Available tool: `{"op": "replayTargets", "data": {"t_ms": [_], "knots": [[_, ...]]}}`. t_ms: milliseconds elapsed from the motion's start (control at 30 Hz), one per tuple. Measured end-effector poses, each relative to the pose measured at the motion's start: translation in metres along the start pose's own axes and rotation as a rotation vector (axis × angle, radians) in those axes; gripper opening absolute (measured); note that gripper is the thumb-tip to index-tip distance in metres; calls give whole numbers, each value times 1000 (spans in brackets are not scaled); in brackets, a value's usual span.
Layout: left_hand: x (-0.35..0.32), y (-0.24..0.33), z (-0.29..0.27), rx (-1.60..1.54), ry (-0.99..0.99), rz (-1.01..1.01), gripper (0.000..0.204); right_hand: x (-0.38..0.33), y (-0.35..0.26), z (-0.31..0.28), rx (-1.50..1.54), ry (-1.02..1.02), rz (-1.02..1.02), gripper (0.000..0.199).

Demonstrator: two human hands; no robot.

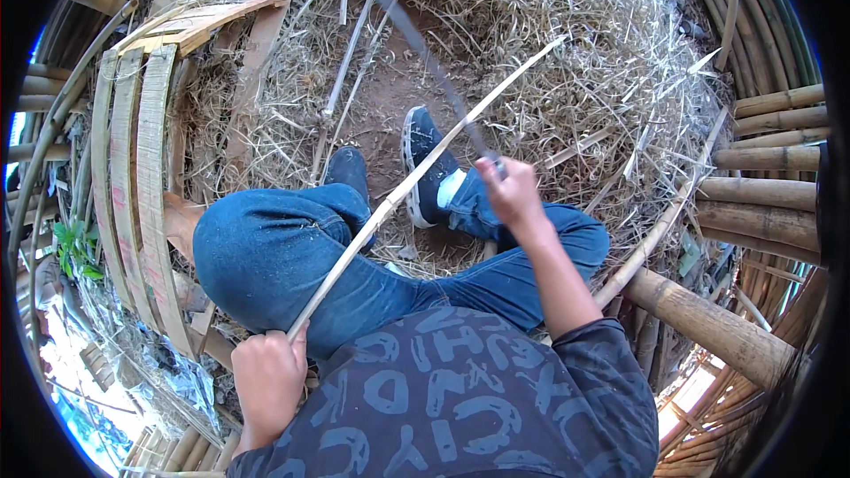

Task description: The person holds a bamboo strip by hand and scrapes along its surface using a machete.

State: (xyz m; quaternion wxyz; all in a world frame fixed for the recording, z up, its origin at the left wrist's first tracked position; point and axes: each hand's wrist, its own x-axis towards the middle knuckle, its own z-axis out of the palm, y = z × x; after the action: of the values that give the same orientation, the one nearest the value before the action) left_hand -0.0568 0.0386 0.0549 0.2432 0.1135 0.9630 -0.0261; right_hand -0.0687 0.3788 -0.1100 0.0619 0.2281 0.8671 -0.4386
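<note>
My left hand (270,381) is closed around the near end of a long pale bamboo strip (390,201), beside my left thigh. The strip slants up and away to the right across my legs, its far end over the straw. My right hand (513,195) grips the handle of a long, thin-bladed knife (416,40) above my right shin. Its grey blade, smeared by motion, points away to the far left and crosses the strip in the picture. Whether blade and strip touch, I cannot tell.
Straw and shavings (602,53) cover the ground around my shoes (425,164). A slatted wooden frame (152,186) stands at the left. Bamboo poles (761,212) line the right side, and a thick pole (708,327) juts in near my right elbow. Loose strips (350,62) lie ahead.
</note>
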Motion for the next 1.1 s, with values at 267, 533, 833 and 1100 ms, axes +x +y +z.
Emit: {"op": "replayTargets", "data": {"t_ms": [267,533,833,1100], "knots": [[-2,2,-2,14,5,-20,47,29,25,-1,-259,46,-88,71],[-4,3,-8,15,-12,0,47,52,82,-43,-175,130,157,79],[1,1,-3,22,-29,-8,50,16,14,21,-173,-20,-236,66],[0,6,-5,-11,-25,-14,50,59,131,-45,-223,155,152,73]]}}
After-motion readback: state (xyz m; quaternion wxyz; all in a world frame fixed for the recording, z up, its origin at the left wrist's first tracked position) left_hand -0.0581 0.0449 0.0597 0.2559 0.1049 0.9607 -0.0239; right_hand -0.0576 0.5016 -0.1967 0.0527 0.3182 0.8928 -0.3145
